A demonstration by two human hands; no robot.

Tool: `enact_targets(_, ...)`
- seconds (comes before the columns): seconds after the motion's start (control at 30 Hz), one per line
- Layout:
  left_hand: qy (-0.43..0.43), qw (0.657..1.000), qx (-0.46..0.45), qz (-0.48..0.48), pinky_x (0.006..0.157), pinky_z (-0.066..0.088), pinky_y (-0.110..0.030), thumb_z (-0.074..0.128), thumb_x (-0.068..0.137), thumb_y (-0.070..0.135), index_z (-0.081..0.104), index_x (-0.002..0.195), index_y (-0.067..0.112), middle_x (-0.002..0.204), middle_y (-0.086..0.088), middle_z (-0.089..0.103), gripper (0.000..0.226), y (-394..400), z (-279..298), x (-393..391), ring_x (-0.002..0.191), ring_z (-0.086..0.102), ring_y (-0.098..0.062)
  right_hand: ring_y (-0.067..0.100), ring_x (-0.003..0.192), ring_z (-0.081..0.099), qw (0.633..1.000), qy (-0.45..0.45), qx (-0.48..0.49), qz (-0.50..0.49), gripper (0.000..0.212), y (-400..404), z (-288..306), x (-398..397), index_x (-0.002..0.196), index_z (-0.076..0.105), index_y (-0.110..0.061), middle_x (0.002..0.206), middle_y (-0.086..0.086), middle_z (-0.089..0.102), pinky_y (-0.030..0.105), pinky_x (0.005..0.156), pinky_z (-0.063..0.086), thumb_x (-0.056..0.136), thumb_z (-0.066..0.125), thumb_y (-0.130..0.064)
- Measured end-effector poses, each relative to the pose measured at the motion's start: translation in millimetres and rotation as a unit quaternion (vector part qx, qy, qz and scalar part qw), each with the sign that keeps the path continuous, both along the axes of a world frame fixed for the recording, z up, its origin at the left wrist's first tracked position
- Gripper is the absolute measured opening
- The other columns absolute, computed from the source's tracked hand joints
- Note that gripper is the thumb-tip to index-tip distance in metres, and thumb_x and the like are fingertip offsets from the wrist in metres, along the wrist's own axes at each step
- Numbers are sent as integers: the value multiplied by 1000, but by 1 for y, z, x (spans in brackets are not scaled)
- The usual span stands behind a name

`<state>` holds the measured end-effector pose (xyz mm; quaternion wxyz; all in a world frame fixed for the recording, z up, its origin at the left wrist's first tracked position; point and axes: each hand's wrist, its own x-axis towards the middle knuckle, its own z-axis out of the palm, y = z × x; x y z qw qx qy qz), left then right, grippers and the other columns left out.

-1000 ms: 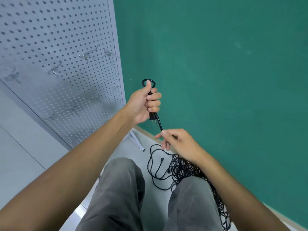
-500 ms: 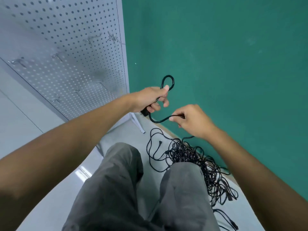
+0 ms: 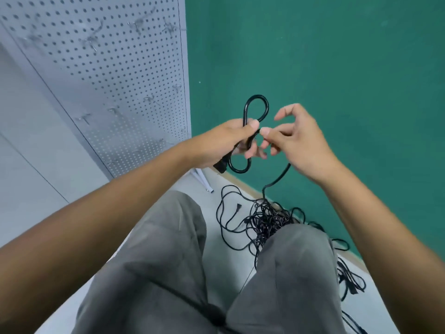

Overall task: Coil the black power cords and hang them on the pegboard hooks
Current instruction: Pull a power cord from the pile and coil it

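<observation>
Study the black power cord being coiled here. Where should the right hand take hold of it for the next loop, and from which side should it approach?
Probably the free run of the cord just below the right hand, taken from the right. That stretch hangs clear between the hand and the tangled pile on the floor, while the left hand already pinches the finished loops.

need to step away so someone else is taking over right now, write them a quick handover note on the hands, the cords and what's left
Left hand: grips the cord being coiled, one loop above the fist, one below, plug at the heel.
Right hand: fingers curled at the same cord, whose tail drops to the cord pile.
Pile lies tangled on the floor by the green wall.
Pegboard on the left; its hooks carry no cords.
Done: the first loops only.
Left: finish this coil, hang it, then repeat for the pile.
</observation>
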<state>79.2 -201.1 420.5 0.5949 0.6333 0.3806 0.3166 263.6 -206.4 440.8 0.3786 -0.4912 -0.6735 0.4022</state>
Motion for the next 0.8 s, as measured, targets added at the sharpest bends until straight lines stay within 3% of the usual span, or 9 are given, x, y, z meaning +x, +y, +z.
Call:
enact_targets(0.07,-75,995,-64,10,85,58,-43,29,114,33,40,93,12,62,0,45,32,-9,9,5,64,62,-26,17,55,56,1000,2,16,-26,21,-5,-3,7,96,48,-22,68,5,69,29,62,49,98,68,-21)
enact_targets(0.1,-96,992,-83,13,77,61,-42,30,113,34,36,93,14,61,1,39,29,-13,14,7,56,55,-24,18,57,57,999,7,13,-29,17,-7,-6,11,94,51,-20,67,5,68,29,63,49,98,68,-23)
enact_targets(0.2,-108,990,-87,28,59,56,-31,35,113,36,31,89,23,62,5,26,27,-15,31,9,48,37,-15,10,61,60,1000,5,-8,2,11,-11,-23,24,91,58,-14,71,3,67,20,71,50,102,61,-17)
enact_targets(0.3,-104,990,-73,53,51,46,-25,39,112,34,35,89,25,59,8,23,25,-7,44,1,46,31,-11,10,76,66,999,-9,-43,19,13,-11,-43,38,94,62,-9,82,1,71,25,87,52,104,56,-13)
enact_targets(0.4,-79,993,-67,55,52,49,-27,41,112,30,44,110,17,58,7,28,13,3,47,-4,46,36,-12,11,70,63,998,31,-52,1,15,-10,-55,43,95,66,-4,81,4,71,25,80,52,104,55,-9)
enact_targets(0.57,10,996,-84,23,77,62,-46,36,113,28,48,134,1,66,-2,55,36,15,42,-6,59,61,-25,16,61,43,994,97,-13,-56,21,1,-40,50,95,76,-17,76,5,67,25,64,39,103,57,-9)
enact_targets(0.67,37,994,-107,6,78,61,-46,33,112,40,54,122,3,61,-1,45,44,20,40,5,58,62,-27,23,63,35,995,79,-8,-55,28,14,-29,58,81,79,-27,86,27,65,38,62,30,100,63,-14)
enact_targets(0.73,51,993,-102,3,74,61,-42,36,110,44,51,109,7,60,1,36,40,25,39,16,54,59,-23,22,62,36,997,60,3,-55,25,21,-23,63,81,79,-30,78,10,67,35,60,30,98,67,-15)
enact_targets(0.8,60,993,-99,7,70,60,-36,40,111,36,49,100,9,59,1,39,31,32,34,24,57,63,-24,15,58,43,997,53,20,-61,20,27,-14,65,85,79,-29,74,-2,63,29,59,36,95,71,-13)
